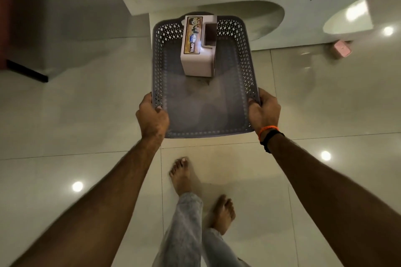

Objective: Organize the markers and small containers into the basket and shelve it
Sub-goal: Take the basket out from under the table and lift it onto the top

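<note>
Both hands — left [152,118], right [264,112] — grip clenched on grey basket [160,54]; inside, one pink container [196,60].

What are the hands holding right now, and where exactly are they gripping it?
Both hold the grey basket: left hand grips its left rim near the near corner, right hand its right rim. A labelled box rides inside.

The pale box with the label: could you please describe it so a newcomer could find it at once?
Look at the grey basket held by both hands over the tiled floor. The box stands at its far end, the only thing inside. It is pale, with a brown-and-gold printed label on top.
</note>
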